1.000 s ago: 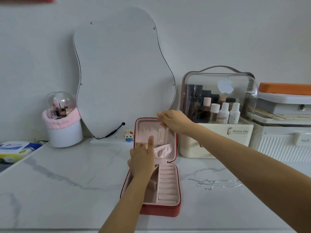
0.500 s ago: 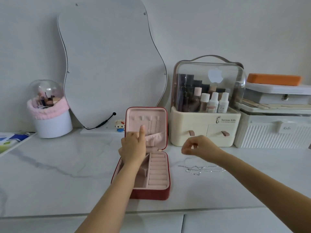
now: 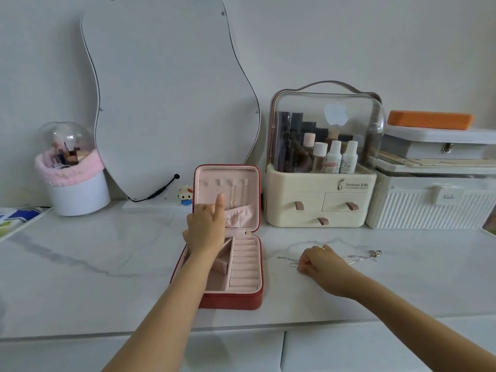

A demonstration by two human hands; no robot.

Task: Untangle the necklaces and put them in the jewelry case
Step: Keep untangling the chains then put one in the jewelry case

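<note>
Necklaces (image 3: 357, 257) lie tangled on the marble countertop (image 3: 107, 264), long axis left-right, right of the jewelry case (image 3: 230, 302). Right hand (image 3: 318, 260), curled, pinches their left end; left hand (image 3: 206, 229) props the lid, forefinger extended.

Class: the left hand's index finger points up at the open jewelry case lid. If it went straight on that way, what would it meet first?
Probably the pink lining of the jewelry case lid, near the hooks left of the hanging necklaces. The left hand may already touch it; depth is unclear.
</note>
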